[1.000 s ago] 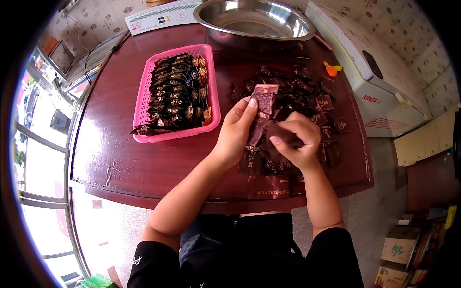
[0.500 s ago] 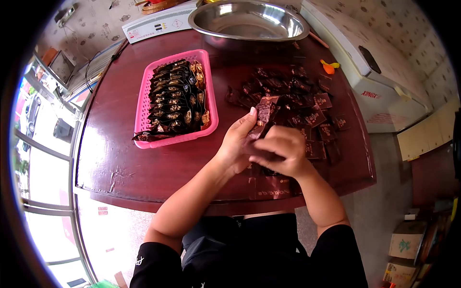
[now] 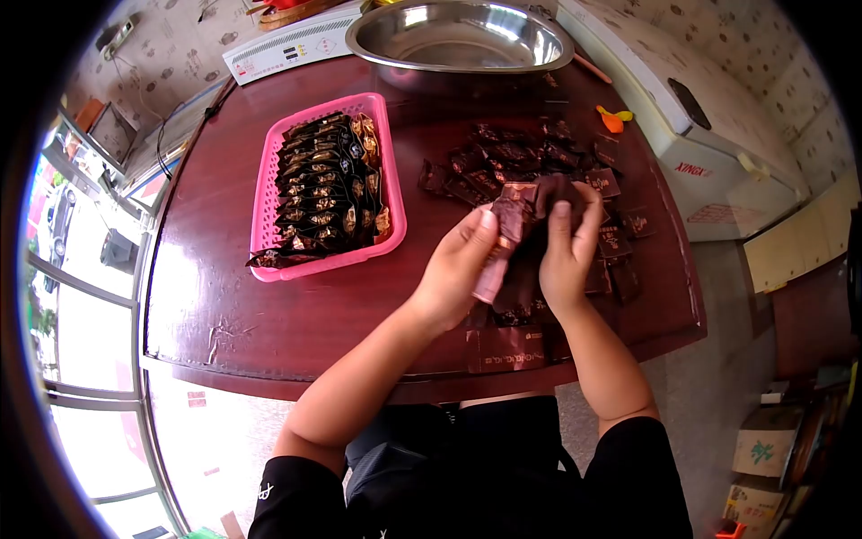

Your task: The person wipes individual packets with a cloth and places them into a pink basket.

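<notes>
My left hand [image 3: 456, 269] is closed on a dark brown foil packet [image 3: 509, 229], thumb on top, its lighter lower end pointing down towards me. My right hand [image 3: 572, 247] grips the dark upper right end with thumb and fingers; whether that dark part belongs to the same packet is hard to make out. Beneath and beyond both hands lies a loose pile of dark brown packets [image 3: 512, 153]. Left of the hands stands a pink plastic basket [image 3: 395, 193], holding a row of black and gold packets [image 3: 323, 189] set on edge.
A wide steel basin [image 3: 458, 58] stands at the table's far side beside a white appliance [image 3: 292, 45]. An orange and yellow object [image 3: 613, 120] lies near the right edge of the red-brown table [image 3: 296, 328]. A white freezer [image 3: 709, 171] borders the right side.
My right hand has moved up and right from the packet's lower end to its upper end. The packet has shifted slightly right, its lower end now showing.
</notes>
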`<move>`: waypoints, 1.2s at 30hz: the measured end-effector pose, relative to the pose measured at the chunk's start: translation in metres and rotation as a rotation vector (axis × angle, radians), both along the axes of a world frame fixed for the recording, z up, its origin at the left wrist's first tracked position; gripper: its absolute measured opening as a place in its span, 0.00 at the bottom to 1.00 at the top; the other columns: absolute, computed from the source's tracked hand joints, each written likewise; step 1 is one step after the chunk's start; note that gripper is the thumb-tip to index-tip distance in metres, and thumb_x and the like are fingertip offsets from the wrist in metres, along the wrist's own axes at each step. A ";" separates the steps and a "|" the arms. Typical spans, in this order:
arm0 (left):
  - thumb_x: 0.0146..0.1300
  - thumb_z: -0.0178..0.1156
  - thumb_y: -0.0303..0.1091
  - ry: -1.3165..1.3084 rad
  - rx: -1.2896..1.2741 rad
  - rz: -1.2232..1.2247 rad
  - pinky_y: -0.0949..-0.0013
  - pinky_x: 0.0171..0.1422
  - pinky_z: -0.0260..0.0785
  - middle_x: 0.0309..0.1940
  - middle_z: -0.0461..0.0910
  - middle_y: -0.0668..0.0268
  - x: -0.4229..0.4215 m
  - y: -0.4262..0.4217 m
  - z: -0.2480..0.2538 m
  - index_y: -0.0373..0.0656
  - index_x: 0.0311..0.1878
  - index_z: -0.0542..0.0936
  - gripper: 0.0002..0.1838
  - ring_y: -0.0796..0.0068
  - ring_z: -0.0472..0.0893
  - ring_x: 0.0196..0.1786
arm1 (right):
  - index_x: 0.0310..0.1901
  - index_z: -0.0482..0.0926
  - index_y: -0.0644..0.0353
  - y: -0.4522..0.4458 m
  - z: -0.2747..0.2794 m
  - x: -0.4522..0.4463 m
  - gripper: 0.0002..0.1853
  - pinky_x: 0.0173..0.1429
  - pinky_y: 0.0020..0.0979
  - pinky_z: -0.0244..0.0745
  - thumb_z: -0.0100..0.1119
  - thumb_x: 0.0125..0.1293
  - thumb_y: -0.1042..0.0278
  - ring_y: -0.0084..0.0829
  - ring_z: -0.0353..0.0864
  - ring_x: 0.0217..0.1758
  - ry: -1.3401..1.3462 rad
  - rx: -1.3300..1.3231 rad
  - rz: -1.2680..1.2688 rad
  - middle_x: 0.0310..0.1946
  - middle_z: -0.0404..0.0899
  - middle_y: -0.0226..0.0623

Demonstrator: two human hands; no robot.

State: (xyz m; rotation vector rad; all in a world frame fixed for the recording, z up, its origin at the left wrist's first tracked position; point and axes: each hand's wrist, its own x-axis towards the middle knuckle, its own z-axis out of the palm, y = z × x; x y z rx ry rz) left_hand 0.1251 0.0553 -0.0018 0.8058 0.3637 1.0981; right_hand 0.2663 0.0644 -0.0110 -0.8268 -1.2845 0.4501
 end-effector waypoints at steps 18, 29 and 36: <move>0.79 0.27 0.57 0.121 -0.041 0.211 0.65 0.66 0.70 0.57 0.76 0.58 0.005 -0.008 -0.002 0.34 0.65 0.70 0.36 0.72 0.76 0.59 | 0.45 0.81 0.63 0.007 0.016 0.000 0.11 0.39 0.35 0.74 0.66 0.60 0.76 0.39 0.80 0.36 -0.604 0.119 -0.206 0.38 0.77 0.39; 0.78 0.30 0.59 -0.179 -0.281 0.090 0.60 0.71 0.66 0.63 0.74 0.58 -0.002 -0.001 -0.005 0.41 0.68 0.68 0.34 0.64 0.74 0.65 | 0.44 0.81 0.56 0.006 0.015 -0.007 0.12 0.36 0.36 0.74 0.69 0.58 0.70 0.38 0.79 0.35 -0.664 0.154 -0.219 0.34 0.75 0.36; 0.77 0.28 0.61 -0.136 -0.105 0.083 0.57 0.71 0.65 0.63 0.75 0.60 -0.009 0.009 -0.009 0.43 0.68 0.69 0.36 0.62 0.75 0.64 | 0.45 0.80 0.56 0.000 0.022 -0.007 0.15 0.36 0.33 0.75 0.71 0.54 0.74 0.36 0.79 0.34 -0.707 0.411 -0.043 0.33 0.77 0.34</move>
